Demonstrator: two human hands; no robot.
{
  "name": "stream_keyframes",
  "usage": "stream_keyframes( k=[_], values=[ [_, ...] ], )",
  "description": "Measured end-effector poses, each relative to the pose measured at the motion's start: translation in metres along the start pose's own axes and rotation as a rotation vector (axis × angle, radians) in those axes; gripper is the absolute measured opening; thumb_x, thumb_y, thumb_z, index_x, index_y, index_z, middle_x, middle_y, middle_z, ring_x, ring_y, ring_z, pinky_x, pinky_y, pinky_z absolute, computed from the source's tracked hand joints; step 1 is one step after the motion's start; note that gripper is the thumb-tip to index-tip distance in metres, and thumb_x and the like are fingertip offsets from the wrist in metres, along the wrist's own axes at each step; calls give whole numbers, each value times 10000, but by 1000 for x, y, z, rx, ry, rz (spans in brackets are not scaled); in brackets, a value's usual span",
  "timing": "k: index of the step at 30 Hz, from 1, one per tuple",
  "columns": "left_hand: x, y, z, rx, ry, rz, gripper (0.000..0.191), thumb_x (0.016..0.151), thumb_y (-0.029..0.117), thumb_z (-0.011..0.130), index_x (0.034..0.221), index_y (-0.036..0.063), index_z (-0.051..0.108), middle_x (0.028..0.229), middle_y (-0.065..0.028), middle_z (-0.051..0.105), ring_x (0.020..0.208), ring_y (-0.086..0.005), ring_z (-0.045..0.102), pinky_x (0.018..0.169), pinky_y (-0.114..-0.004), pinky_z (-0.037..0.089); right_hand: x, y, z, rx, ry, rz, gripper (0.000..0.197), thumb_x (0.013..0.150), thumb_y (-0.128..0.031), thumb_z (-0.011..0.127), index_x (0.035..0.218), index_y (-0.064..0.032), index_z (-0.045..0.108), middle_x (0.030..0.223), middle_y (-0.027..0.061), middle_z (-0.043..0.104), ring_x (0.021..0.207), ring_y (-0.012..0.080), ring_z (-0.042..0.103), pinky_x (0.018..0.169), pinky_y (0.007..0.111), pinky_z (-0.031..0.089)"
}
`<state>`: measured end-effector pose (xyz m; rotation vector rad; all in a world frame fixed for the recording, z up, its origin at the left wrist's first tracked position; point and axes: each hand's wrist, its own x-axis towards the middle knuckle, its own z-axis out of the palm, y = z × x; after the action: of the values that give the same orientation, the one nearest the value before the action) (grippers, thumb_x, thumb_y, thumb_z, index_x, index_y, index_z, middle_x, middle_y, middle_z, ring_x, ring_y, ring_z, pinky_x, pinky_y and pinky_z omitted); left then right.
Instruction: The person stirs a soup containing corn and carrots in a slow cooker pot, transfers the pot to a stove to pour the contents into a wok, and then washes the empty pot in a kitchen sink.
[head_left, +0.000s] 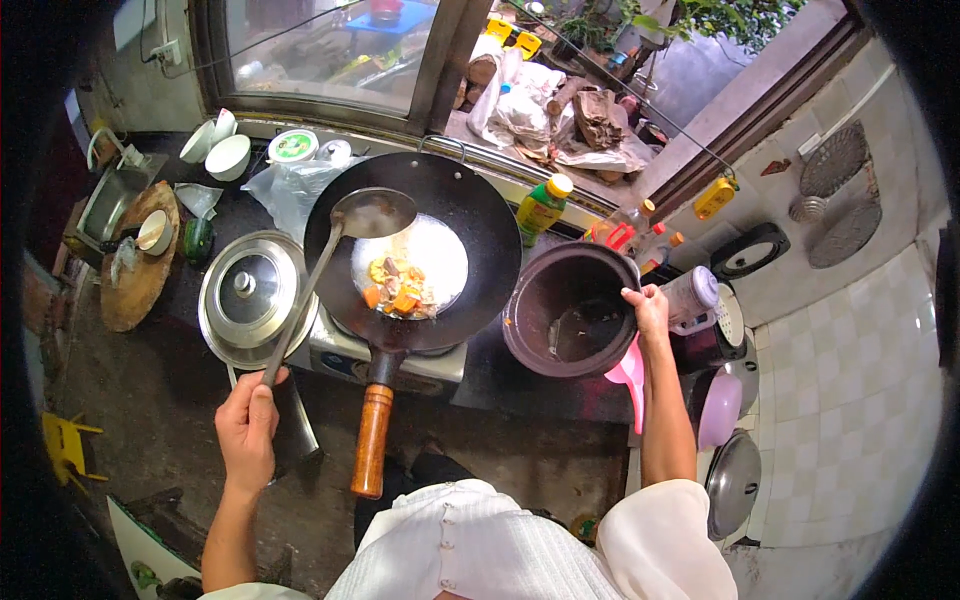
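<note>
My left hand (251, 431) grips the handle of a metal ladle (375, 212), whose bowl hangs over the far left part of a black wok (480, 277). Pieces of corn, carrot and what looks like meat (401, 289) lie in pale liquid at the wok's bottom. The wok's wooden handle (373, 442) points toward me, and no hand is on it. My right hand (646, 309) clasps the right rim of a dark clay pot (547, 322), which is tilted with its mouth toward me. A little liquid and a few bits show inside the pot.
Left of the wok sits a steel lid with a knob (244, 283). A round wooden board (139, 262) bears a small bowl, near a green squash (198, 240). Bottles (544, 210) line the windowsill side. A pink ladle (631, 375) and plastic jug (690, 296) are by my right arm.
</note>
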<state>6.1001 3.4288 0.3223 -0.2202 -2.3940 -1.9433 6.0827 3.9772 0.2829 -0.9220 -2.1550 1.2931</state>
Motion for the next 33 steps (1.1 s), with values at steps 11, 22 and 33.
stream_keyframes(
  k=[11,22,33],
  values=[
    [-21,14,29,-124,-108,-183,316,948,264,425,982,-6,587,492,71,356,389,-13,288,366,-184,214,-6,51,25,559,43,134,278,671,-27,651,644,-115,389,630,-41,407,530,95,387,475,239,324],
    [33,64,94,-18,-462,-226,250,921,126,462,1103,-8,568,625,14,490,522,-30,390,473,-192,332,-22,97,-2,692,124,167,137,722,-35,613,705,-88,488,657,-19,490,561,100,466,534,233,386],
    [101,65,227,774,-573,373,258,879,209,477,1100,136,588,760,-181,594,733,-361,580,632,-447,443,-50,149,-26,889,183,250,152,771,-38,578,915,-20,535,878,99,597,739,196,601,673,305,501]
  ],
)
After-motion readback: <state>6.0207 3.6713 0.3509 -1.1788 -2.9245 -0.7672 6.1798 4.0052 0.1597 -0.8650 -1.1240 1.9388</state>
